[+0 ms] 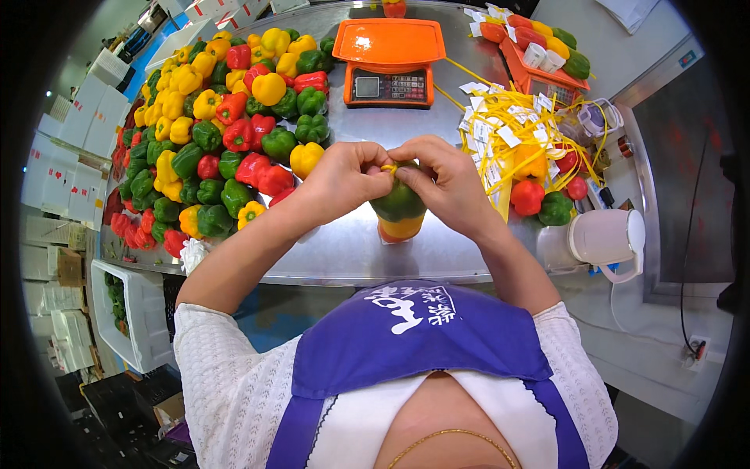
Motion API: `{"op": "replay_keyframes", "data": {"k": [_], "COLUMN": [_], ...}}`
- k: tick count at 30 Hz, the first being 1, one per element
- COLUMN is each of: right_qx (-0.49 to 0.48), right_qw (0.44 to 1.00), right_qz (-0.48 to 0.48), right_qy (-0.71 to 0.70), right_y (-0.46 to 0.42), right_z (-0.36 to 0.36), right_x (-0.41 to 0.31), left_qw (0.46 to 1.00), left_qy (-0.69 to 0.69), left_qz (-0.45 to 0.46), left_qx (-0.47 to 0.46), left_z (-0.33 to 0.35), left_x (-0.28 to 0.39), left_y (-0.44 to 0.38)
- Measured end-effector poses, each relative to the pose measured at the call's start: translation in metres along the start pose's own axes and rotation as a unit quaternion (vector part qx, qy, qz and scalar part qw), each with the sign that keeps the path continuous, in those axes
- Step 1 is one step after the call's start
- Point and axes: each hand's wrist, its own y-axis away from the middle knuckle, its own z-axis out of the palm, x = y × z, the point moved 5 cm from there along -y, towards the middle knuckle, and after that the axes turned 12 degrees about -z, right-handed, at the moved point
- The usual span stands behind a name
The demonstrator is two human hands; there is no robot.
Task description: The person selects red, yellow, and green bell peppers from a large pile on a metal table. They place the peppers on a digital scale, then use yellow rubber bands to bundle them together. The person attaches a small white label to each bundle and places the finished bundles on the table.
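Observation:
A stack of bell peppers stands upright before me, with a green bell pepper (399, 202) on top, a yellow one (401, 227) below it and red or orange at the bottom. Above the green pepper, my left hand (357, 170) and my right hand (436, 176) meet. Both pinch a short yellow band (388, 168) between thumbs and fingers. My right thumb lies close to the green pepper's top. How the band runs around the peppers is hidden.
Loose red, yellow and green bell peppers (205, 135) cover the metal table's left side. Behind my hands is an orange scale (389, 44). To the right lie yellow bands with white tags (498, 135), several peppers and a white kettle (603, 237). A white crate (149, 316) sits at lower left.

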Motion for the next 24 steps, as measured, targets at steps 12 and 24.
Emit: {"op": "replay_keyframes", "data": {"k": [12,24], "right_qx": [0.044,0.005], "right_qw": [0.998,0.996], "right_qz": [-0.037,-0.083], "right_qy": [-0.028,0.014], "right_y": [0.007,0.003], "right_z": [0.001,-0.001], "right_x": [0.013,0.014], "left_qw": [0.94,0.92], "left_qy": [-0.11,-0.119], "left_qz": [0.305,0.339], "left_qx": [0.104,0.153], "left_z": [0.004,0.006], "left_x": [0.001,-0.002], "left_y": [0.003,0.002]}}
